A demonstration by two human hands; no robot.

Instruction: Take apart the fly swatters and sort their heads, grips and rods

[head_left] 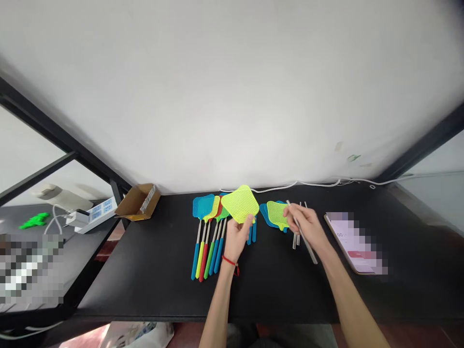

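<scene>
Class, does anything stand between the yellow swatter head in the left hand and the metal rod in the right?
Nothing visible: the blue and yellow-green heads seen between yellow head and rod appear to lie lower, on the table.

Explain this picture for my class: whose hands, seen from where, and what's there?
No machine: a person works bare-handed, filmed by a camera on their head, looking forward and down. The left hand holds a flat yellow mesh swatter head; the right hand, a thin silvery rod. On the black tabletop, to the left, lies a row of fly swatters with blue, yellow, red and green handles. Near the right hand lie loose blue and yellow mesh heads and more silvery rods. A brown cardboard box stands farther left; a flat, lit phone lies right.
</scene>
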